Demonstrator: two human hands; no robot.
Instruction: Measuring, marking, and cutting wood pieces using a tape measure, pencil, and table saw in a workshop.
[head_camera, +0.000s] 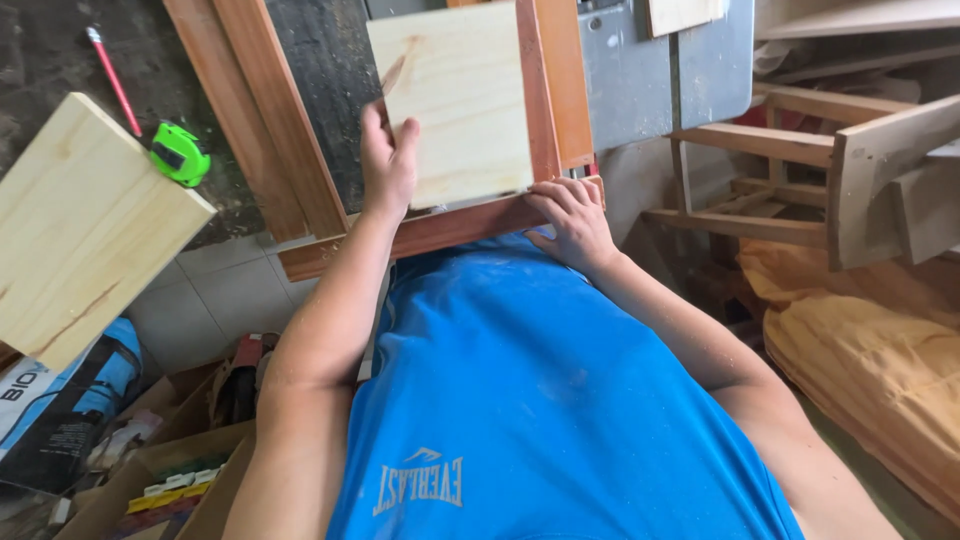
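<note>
In the upper middle of the frame a pale wooden panel (455, 100) lies inside a reddish-brown wooden frame (440, 228), its right edge against the frame's right rail and its lower edge near the bottom rail.

The left hand (388, 165) lies on the panel's lower left edge, fingers stretched upward along the side of the board and the thumb laid on its face, so the edge sits pinched lightly between thumb and fingers; the rest of the panel stretches up and to the right of this hand.

The right hand (572, 222) sits at the frame's lower right corner, just below the panel's bottom right corner. Its fingers are curled and pressed together over the top of the bottom rail, fingertips touching the wood beside the panel's lower edge, with the palm on the near side of the rail.

Both arms reach up from a blue shirt (540, 400) that fills the lower middle.

At the left a second pale board (80, 225) lies tilted, well apart from the hands. Near its upper corner are a bright green tape measure (180, 153) and a red pencil (112, 80) on the dark workbench (40, 50). A bare wooden chair frame (800, 170) stands at the right.
</note>
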